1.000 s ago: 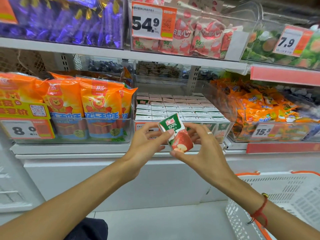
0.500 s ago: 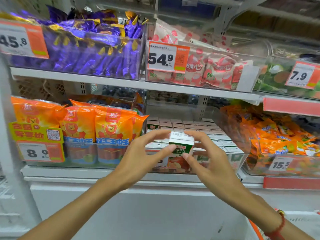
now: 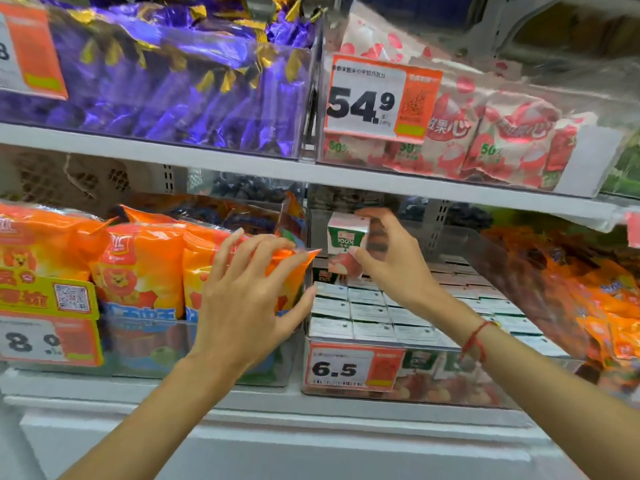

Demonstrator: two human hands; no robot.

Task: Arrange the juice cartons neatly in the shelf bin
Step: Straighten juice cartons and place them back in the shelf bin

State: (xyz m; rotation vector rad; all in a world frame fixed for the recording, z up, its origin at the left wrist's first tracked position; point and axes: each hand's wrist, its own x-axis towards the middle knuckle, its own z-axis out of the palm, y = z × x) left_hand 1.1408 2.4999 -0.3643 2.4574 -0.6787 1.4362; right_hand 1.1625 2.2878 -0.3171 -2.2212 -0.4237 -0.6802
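A small green and white juice carton (image 3: 344, 239) with a red apple on it is upright in my right hand (image 3: 391, 261), which grips it from the right above the back left of the clear shelf bin (image 3: 450, 386). Several rows of the same cartons (image 3: 370, 313) fill the bin, tops up. My left hand (image 3: 242, 299) hovers with fingers spread in front of the bin's left wall, holding nothing.
Orange sausage packs (image 3: 138, 268) fill the bin to the left, orange snack bags (image 3: 588, 306) the bin to the right. The upper shelf edge (image 3: 346, 178) hangs just above the held carton. A 6.5 price tag (image 3: 353, 367) is on the bin front.
My left hand has let go of the carton and opened. My right hand has carried the carton up and back over the bin. The view has moved closer to the shelf.
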